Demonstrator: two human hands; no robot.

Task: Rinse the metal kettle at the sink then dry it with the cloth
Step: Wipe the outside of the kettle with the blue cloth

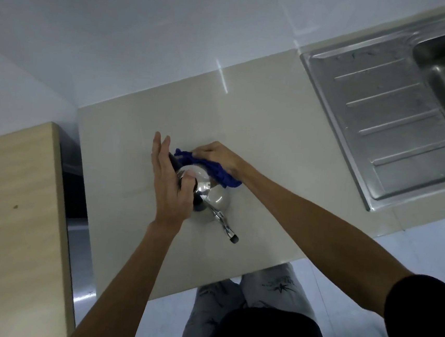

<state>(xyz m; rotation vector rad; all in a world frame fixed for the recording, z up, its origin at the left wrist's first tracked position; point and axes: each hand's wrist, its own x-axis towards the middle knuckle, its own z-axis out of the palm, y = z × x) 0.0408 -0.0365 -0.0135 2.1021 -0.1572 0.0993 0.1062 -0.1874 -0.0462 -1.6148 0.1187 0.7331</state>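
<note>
I see my left hand (pixel 170 187) steadying the metal kettle (pixel 214 198) on the desk (pixel 272 146), fingers straight; my right hand (pixel 217 155) grips the cloth (pixel 217 172) against it.

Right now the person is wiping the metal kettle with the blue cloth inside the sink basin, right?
No. The head view shows the kettle on the counter beside the sink, not inside the basin; the blue cloth is on it.

Glossy metal kettle (pixel 214 194); nubbly cloth (pixel 217 172)
</note>
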